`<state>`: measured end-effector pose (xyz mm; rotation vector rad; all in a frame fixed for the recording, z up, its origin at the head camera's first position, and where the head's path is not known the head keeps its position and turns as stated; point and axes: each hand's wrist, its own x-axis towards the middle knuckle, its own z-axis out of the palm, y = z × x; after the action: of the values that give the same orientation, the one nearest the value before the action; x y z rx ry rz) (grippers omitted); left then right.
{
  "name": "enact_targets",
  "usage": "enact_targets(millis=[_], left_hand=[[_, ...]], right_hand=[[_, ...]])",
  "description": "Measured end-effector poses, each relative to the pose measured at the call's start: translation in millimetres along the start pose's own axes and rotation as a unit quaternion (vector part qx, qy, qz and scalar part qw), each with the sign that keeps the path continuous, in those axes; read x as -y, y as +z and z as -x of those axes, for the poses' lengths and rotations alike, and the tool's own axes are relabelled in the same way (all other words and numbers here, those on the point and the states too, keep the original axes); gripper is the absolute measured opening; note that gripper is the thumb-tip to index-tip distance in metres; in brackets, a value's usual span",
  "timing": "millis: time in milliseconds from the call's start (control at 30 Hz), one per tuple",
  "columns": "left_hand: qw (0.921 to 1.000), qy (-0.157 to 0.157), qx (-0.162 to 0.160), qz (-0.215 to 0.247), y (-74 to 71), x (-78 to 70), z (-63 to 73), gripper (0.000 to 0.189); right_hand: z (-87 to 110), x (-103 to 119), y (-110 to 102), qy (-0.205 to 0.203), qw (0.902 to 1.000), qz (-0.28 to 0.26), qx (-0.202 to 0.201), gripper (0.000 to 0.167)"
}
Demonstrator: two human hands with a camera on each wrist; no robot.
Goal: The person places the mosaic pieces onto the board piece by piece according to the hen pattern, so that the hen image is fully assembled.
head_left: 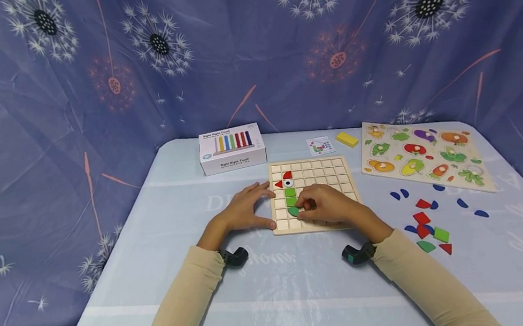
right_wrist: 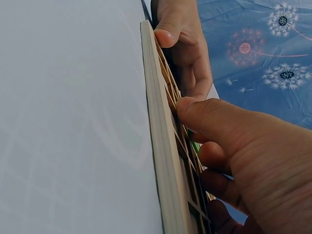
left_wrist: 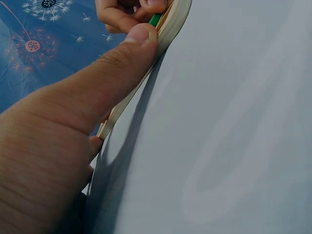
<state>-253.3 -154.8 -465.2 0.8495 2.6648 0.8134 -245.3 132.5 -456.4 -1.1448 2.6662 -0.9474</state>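
A square wooden grid board (head_left: 317,222) lies on the table. On its left columns sit a red quarter-circle (head_left: 287,174), a red triangle (head_left: 278,184), a white eye tile (head_left: 288,183) and two green squares (head_left: 290,192). Directly below them is a green quarter-circle piece (head_left: 292,211), pinched at its right side between the thumb and index finger of my right hand (head_left: 326,203). With fingers spread, my left hand (head_left: 244,208) rests against the board's left edge, its thumb near the lower corner. In the right wrist view, the thumb partly hides the pieces.
Loose blue half-circles (head_left: 481,214), red pieces (head_left: 421,218), a green square (head_left: 441,234) and a green leaf-like piece (head_left: 426,246) lie to the right. Behind the board are a white box (head_left: 234,162), a pattern card (head_left: 320,146) and a yellow block (head_left: 347,139). A vegetable puzzle board (head_left: 401,155) lies back right.
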Motion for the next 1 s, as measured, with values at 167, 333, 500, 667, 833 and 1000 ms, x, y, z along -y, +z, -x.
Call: enact_targets(millis=[167,333,500,667,833,1000], left_hand=[[1.0000,0.001,0.002,-0.003,-0.2,0.5,-0.6,0.081],[1.0000,0.001,0.003,-0.002,-0.2,0.7,-1.2,0.081],[1.0000,0.002,0.003,-0.003,0.2,1.6,-1.4,0.081],[1.0000,0.000,0.003,-0.005,-0.3,2.3,-1.9,0.081],[1.0000,-0.001,0.003,-0.007,-0.8,1.7,-2.3,0.081],[1.0000,-0.002,0.004,-0.004,-0.3,1.7,-1.5,0.081]], right_hand=[[1.0,0.3,-0.3,0.005,1.0000,0.003,0.000,0.017],[0.8,0.1,-0.2,0.004,1.0000,0.004,0.001,0.018],[-0.3,-0.6,0.1,0.002,1.0000,0.002,0.003,0.018],[-0.9,-1.5,-0.2,-0.007,1.0000,0.003,-0.001,0.018],[-1.2,-1.0,-0.9,-0.004,1.0000,0.008,0.000,0.019],[-0.8,-1.3,0.0,-0.002,1.0000,0.007,0.003,0.020]])
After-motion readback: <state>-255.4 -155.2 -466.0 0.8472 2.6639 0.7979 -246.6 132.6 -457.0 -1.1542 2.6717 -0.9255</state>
